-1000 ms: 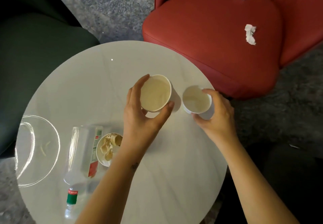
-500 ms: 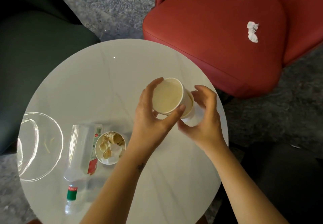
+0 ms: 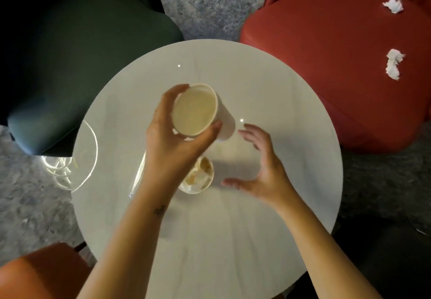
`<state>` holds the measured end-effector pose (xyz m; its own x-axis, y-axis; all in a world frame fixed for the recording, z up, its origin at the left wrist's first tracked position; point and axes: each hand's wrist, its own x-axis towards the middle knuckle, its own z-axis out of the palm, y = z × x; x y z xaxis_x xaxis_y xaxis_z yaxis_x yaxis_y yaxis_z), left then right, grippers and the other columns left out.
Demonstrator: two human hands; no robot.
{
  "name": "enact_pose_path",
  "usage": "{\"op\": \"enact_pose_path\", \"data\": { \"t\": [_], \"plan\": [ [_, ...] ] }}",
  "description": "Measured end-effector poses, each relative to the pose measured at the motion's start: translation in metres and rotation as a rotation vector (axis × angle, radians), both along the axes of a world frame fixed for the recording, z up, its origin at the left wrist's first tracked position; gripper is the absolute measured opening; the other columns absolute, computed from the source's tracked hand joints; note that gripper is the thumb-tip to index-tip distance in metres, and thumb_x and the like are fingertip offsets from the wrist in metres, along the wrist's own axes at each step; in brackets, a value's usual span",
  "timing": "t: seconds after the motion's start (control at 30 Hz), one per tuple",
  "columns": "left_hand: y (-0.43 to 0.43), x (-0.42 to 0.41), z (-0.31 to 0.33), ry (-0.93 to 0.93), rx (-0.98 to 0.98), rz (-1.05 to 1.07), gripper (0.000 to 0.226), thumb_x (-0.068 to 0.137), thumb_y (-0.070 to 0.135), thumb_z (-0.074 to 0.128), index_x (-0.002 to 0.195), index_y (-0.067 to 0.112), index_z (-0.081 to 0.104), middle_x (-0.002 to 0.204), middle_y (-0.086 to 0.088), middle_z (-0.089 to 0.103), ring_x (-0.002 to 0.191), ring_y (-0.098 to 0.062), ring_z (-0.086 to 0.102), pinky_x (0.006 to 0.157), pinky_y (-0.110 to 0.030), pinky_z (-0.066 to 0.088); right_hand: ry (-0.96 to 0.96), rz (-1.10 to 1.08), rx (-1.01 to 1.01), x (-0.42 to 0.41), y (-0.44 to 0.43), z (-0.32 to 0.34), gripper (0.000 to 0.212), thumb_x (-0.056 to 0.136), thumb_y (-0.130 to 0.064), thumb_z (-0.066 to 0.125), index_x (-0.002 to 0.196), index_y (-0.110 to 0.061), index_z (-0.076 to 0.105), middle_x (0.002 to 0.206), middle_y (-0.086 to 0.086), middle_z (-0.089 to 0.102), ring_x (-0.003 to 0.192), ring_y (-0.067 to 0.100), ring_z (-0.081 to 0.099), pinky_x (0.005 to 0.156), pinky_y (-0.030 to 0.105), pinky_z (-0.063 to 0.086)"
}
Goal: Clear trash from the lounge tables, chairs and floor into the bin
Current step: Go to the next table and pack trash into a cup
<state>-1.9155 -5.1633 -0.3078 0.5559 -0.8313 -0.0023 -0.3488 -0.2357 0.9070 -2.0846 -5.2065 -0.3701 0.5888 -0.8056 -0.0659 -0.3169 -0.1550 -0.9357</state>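
Floor [image 3: 210, 2]: grey mottled carpet, seen beyond both hands and out past each side of them.
Table [image 3: 210, 240]: round, pale and glossy; both forearms reach over it from its near edge.
Green chair [image 3: 81, 53]: dark seat, beyond and left of the left hand, close to the table rim.
Red chair [image 3: 314, 53]: beyond and right of the right hand, its seat close to the table rim.
Orange chair [image 3: 42, 275]: part of a seat only, left of the left forearm and nearer the person.
Clear lid [image 3: 86, 158]: transparent round piece at the table edge, well left of the left hand.
Left hand [image 3: 172, 144]: clasps the paper cup, thumb on the far side of the rim, fingers curled round the near side.
Right hand [image 3: 263, 170]: released, fingers spread and relaxed, holding nothing; near the cup wall, not touching it.
Paper cup [image 3: 194, 111]: white, empty, tilted with its mouth toward the camera, held above the table in the left hand.
Small cup [image 3: 199, 177]: on the table just under the left wrist, left of the right thumb; pale scraps inside.
Far tissue [image 3: 394, 4]: crumpled, white, on the red seat, well beyond the right hand.
Near tissue [image 3: 393, 64]: crumpled, white, on the same seat, closer to the right hand.
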Motion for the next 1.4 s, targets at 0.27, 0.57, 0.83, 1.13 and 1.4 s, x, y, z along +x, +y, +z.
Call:
{"op": "enact_pose_path", "data": {
  "t": [0.27,0.57,0.83,1.13,1.4],
  "plan": [
    [0.048,0.047,-0.003,-0.054,0.016,0.175,0.059,0.066,0.051,0.070,0.117,0.038,0.045,0.108,0.040,0.049,0.105,0.010,0.050,0.085,-0.027,0.050,0.155,0.161,-0.057,0.040,0.037,-0.033,0.096,0.046,-0.025,0.092,0.128,-0.011,0.043,0.123,-0.004,0.051,0.114,0.020,0.053,0.097,0.048,0.042],
    [0.084,0.055,-0.015,-0.024,0.009,0.225,0.064,0.066,0.046,0.071,0.123,0.033,0.045,0.119,0.026,0.049,0.112,0.001,0.050,0.084,-0.027,0.052,0.105,-0.083,-0.060,0.038,0.034,-0.031,0.066,0.055,-0.028,0.083,0.113,-0.019,0.052,0.103,-0.008,0.062,0.094,0.013,0.061,0.080,0.016,0.045],
    [0.056,0.015,-0.018,-0.053,0.076,-0.063,0.071,0.066,0.028,0.080,0.129,0.023,0.048,0.121,0.007,0.049,0.105,0.009,0.046,0.090,-0.003,0.031,-0.004,-0.254,-0.173,0.014,-0.002,0.041,0.067,0.058,-0.045,0.076,0.116,-0.033,0.045,0.108,-0.036,0.053,0.102,-0.012,0.052,0.083,0.004,0.037],
    [0.022,-0.031,-0.042,-0.138,0.183,-0.297,0.090,0.064,0.055,0.075,0.139,0.031,0.031,0.137,0.021,0.037,0.123,-0.007,0.044,0.099,-0.038,0.039,0.018,-0.212,-0.077,0.013,0.013,0.044,0.075,0.058,-0.037,0.081,0.121,-0.014,0.049,0.115,-0.013,0.058,0.109,0.001,0.054,0.091,0.019,0.045],
    [0.019,-0.044,-0.054,-0.134,0.097,-0.310,0.088,0.068,0.041,0.078,0.131,0.049,0.018,0.136,0.005,0.048,0.120,-0.019,0.051,0.095,-0.048,0.044,0.073,-0.215,-0.028,-0.002,0.025,0.033,0.093,0.058,-0.038,0.082,0.135,-0.021,0.033,0.136,-0.003,0.045,0.126,0.016,0.043,0.104,0.042,0.039]
  ]
}}
